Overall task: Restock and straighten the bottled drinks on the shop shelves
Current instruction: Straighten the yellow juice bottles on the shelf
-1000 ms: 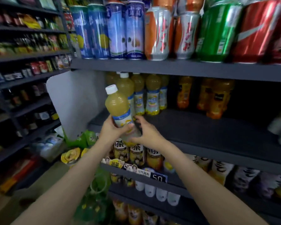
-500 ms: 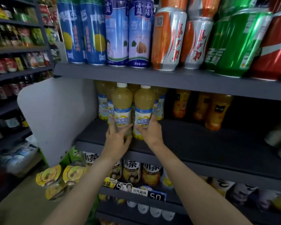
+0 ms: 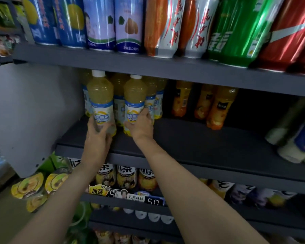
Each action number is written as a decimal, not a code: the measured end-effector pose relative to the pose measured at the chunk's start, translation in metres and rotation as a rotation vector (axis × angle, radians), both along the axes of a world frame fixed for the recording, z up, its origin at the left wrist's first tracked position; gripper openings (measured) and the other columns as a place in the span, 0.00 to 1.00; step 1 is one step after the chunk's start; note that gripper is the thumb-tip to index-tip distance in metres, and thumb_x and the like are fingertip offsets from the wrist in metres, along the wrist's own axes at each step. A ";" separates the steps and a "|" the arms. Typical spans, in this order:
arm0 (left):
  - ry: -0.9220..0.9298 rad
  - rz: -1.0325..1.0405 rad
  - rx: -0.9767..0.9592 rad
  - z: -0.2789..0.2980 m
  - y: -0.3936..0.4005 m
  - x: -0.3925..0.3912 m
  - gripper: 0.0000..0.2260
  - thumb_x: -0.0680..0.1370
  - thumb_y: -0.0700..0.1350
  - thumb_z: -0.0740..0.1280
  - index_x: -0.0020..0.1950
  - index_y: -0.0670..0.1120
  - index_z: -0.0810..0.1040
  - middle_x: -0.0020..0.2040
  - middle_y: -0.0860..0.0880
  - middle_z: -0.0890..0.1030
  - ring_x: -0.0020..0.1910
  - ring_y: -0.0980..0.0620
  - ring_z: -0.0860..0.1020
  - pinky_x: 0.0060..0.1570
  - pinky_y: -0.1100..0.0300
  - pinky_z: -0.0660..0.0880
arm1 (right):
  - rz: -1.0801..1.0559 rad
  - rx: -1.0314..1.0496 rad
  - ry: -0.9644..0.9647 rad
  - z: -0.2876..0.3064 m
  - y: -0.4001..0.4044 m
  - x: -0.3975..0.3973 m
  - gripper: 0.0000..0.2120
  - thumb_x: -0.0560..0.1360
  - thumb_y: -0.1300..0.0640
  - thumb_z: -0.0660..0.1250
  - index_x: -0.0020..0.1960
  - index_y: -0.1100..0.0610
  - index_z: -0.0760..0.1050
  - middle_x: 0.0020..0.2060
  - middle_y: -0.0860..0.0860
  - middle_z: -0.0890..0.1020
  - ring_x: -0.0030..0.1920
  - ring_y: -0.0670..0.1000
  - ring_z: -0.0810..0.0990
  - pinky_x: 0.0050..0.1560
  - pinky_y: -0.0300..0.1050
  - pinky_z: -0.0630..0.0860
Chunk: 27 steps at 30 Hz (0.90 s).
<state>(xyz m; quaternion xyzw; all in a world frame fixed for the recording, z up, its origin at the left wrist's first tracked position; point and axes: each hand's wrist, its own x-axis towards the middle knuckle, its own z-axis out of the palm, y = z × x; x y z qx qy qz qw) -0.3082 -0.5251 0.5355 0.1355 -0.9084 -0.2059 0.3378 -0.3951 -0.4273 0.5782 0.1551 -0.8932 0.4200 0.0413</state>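
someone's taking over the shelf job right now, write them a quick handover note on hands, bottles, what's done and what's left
Left hand: gripping the left front bottle low down.
Right hand: gripping the right front bottle at its base.
Both bottles stand upright on the middle shelf, in front of matching yellow ones, labels facing out.
Done: this pair is on the shelf.
Left: let go, then probably fill the bare stretch in front of the orange bottles.

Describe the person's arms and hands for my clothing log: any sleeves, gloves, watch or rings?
Both forearms are bare right down to the picture's lower edge, with no sleeve in view. The left hand and right hand wear no gloves; no watch, bracelet or rings show.
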 end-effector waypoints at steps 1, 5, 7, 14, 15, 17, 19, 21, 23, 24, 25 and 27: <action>0.007 -0.003 0.007 -0.001 0.001 0.001 0.21 0.75 0.31 0.61 0.66 0.45 0.72 0.75 0.36 0.52 0.72 0.35 0.58 0.61 0.41 0.68 | 0.030 -0.035 -0.032 -0.001 0.005 0.001 0.33 0.71 0.54 0.71 0.68 0.61 0.58 0.65 0.59 0.67 0.65 0.60 0.68 0.62 0.52 0.70; 0.180 0.073 0.008 -0.011 0.023 0.014 0.20 0.73 0.28 0.60 0.62 0.41 0.74 0.71 0.32 0.59 0.68 0.32 0.60 0.64 0.42 0.65 | 0.093 -0.096 0.024 -0.012 0.046 0.017 0.28 0.72 0.57 0.70 0.67 0.61 0.62 0.64 0.58 0.67 0.65 0.58 0.67 0.62 0.50 0.68; 0.250 0.076 0.004 -0.013 0.048 0.023 0.16 0.74 0.31 0.60 0.60 0.41 0.74 0.67 0.34 0.64 0.64 0.35 0.64 0.60 0.44 0.66 | 0.107 -0.084 0.122 -0.018 0.081 0.029 0.22 0.74 0.60 0.67 0.65 0.61 0.65 0.61 0.58 0.69 0.62 0.58 0.69 0.60 0.48 0.68; 0.063 -0.265 0.006 -0.084 0.190 0.046 0.11 0.75 0.34 0.62 0.56 0.40 0.74 0.60 0.39 0.69 0.56 0.40 0.72 0.52 0.46 0.73 | 0.132 0.131 0.456 -0.073 0.264 0.067 0.14 0.74 0.65 0.60 0.59 0.65 0.71 0.55 0.61 0.73 0.54 0.60 0.73 0.53 0.50 0.71; -0.001 -0.297 0.000 -0.099 0.213 0.050 0.11 0.74 0.33 0.63 0.55 0.40 0.74 0.59 0.40 0.70 0.54 0.40 0.73 0.51 0.48 0.73 | 0.142 0.187 0.487 -0.083 0.292 0.071 0.13 0.73 0.65 0.60 0.57 0.65 0.71 0.53 0.62 0.74 0.53 0.60 0.72 0.52 0.50 0.70; -0.116 -0.354 -0.009 -0.128 0.262 0.058 0.10 0.74 0.34 0.63 0.54 0.40 0.75 0.57 0.41 0.71 0.47 0.40 0.75 0.47 0.51 0.72 | 0.154 0.275 0.502 -0.105 0.349 0.077 0.12 0.72 0.66 0.60 0.55 0.65 0.73 0.51 0.62 0.75 0.51 0.59 0.71 0.51 0.50 0.70; -0.190 -0.377 0.001 -0.153 0.311 0.065 0.09 0.74 0.34 0.63 0.53 0.41 0.75 0.54 0.41 0.72 0.44 0.40 0.75 0.45 0.51 0.72 | 0.148 0.290 0.454 -0.127 0.401 0.081 0.12 0.72 0.67 0.61 0.56 0.65 0.72 0.52 0.61 0.74 0.52 0.58 0.71 0.49 0.47 0.70; -0.222 -0.377 0.043 -0.180 0.362 0.073 0.10 0.72 0.35 0.62 0.52 0.40 0.76 0.53 0.41 0.73 0.43 0.42 0.76 0.45 0.50 0.73 | 0.118 0.299 0.340 -0.158 0.452 0.086 0.15 0.73 0.66 0.62 0.59 0.65 0.70 0.54 0.61 0.72 0.54 0.59 0.71 0.48 0.48 0.70; -0.276 -0.387 0.129 -0.212 0.417 0.083 0.12 0.71 0.35 0.62 0.53 0.39 0.75 0.53 0.41 0.73 0.43 0.43 0.77 0.45 0.49 0.74 | 0.102 0.371 0.203 -0.199 0.507 0.095 0.17 0.72 0.66 0.62 0.61 0.65 0.68 0.56 0.62 0.71 0.56 0.62 0.70 0.51 0.51 0.69; -0.345 -0.389 0.178 -0.230 0.444 0.091 0.13 0.71 0.35 0.63 0.55 0.39 0.74 0.54 0.40 0.73 0.44 0.41 0.77 0.46 0.49 0.74 | 0.101 0.435 0.104 -0.224 0.535 0.101 0.18 0.72 0.66 0.63 0.62 0.65 0.68 0.57 0.62 0.70 0.57 0.63 0.69 0.54 0.52 0.68; -0.438 -0.377 0.225 -0.249 0.469 0.100 0.14 0.71 0.35 0.64 0.57 0.39 0.74 0.55 0.39 0.73 0.46 0.39 0.77 0.46 0.49 0.73 | 0.106 0.505 -0.009 -0.248 0.562 0.109 0.20 0.72 0.65 0.63 0.63 0.65 0.66 0.59 0.62 0.69 0.59 0.64 0.68 0.56 0.52 0.66; -0.637 -0.371 0.297 -0.283 0.507 0.116 0.15 0.72 0.36 0.64 0.59 0.40 0.73 0.55 0.41 0.75 0.49 0.39 0.76 0.48 0.49 0.72 | 0.106 0.623 -0.229 -0.301 0.611 0.119 0.22 0.73 0.62 0.64 0.66 0.64 0.64 0.61 0.62 0.67 0.61 0.63 0.66 0.59 0.53 0.64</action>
